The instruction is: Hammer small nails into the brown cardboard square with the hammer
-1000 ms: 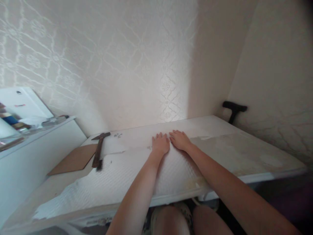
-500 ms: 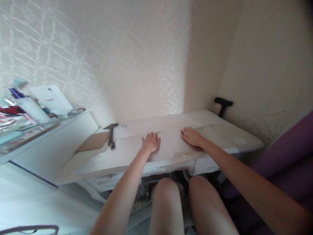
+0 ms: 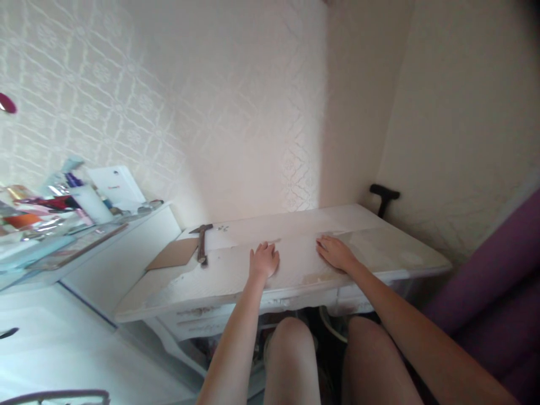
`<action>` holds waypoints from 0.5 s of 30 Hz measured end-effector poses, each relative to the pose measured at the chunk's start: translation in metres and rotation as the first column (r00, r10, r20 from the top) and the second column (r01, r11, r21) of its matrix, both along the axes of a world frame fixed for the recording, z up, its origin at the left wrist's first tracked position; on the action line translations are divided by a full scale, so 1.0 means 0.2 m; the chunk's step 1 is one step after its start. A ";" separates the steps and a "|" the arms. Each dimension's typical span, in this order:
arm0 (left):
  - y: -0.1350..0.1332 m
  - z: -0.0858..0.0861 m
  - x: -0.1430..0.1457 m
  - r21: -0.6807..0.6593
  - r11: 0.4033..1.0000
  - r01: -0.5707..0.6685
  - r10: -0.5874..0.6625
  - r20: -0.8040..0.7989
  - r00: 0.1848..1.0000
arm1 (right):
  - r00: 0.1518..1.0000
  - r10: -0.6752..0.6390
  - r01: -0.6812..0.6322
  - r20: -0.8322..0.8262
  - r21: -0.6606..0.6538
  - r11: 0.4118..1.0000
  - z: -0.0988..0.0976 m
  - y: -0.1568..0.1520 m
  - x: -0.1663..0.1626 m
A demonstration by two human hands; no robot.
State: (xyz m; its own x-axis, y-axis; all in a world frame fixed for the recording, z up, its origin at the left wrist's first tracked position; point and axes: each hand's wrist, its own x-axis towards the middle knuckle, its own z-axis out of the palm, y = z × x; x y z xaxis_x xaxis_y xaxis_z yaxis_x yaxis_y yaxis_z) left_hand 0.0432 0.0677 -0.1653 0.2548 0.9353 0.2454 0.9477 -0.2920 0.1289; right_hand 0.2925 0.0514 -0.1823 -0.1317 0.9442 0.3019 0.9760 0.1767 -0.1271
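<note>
My left hand (image 3: 264,261) lies palm down on the white desk (image 3: 295,284), fingers somewhat spread and nothing in its grasp that I can see. To its right, my right hand (image 3: 335,252) also rests on the desktop, fingers stretched out towards the left. A hammer (image 3: 201,244) with a dark head and brown handle lies left of my left hand. Its head touches or overlaps the edge of a flat brown board (image 3: 172,254). Beyond the hammer are several tiny items (image 3: 223,228), too small to name.
A white cabinet (image 3: 139,247) on the left carries a crowd of bottles, packets and a white box (image 3: 117,187). Behind the desk's right end stands a black T-shaped handle (image 3: 383,194) by the wall. Purple fabric (image 3: 493,275) hangs at the right.
The view has shifted slightly, so the desk and cabinet appear lower and a little further right. Both hands remain on the desktop, and the hammer and board keep their places on it.
</note>
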 end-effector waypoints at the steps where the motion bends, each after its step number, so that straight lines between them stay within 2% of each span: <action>1: 0.00 0.00 0.00 0.000 1.000 0.000 0.000 0.000 1.000 | 1.000 0.001 -0.001 -0.004 0.001 1.000 0.00 0.00 0.00; 15: -0.01 -0.01 -0.01 0.012 1.000 0.002 -0.002 0.027 1.000 | 0.999 0.035 -0.034 -0.004 0.068 0.997 -0.02 -0.01 -0.01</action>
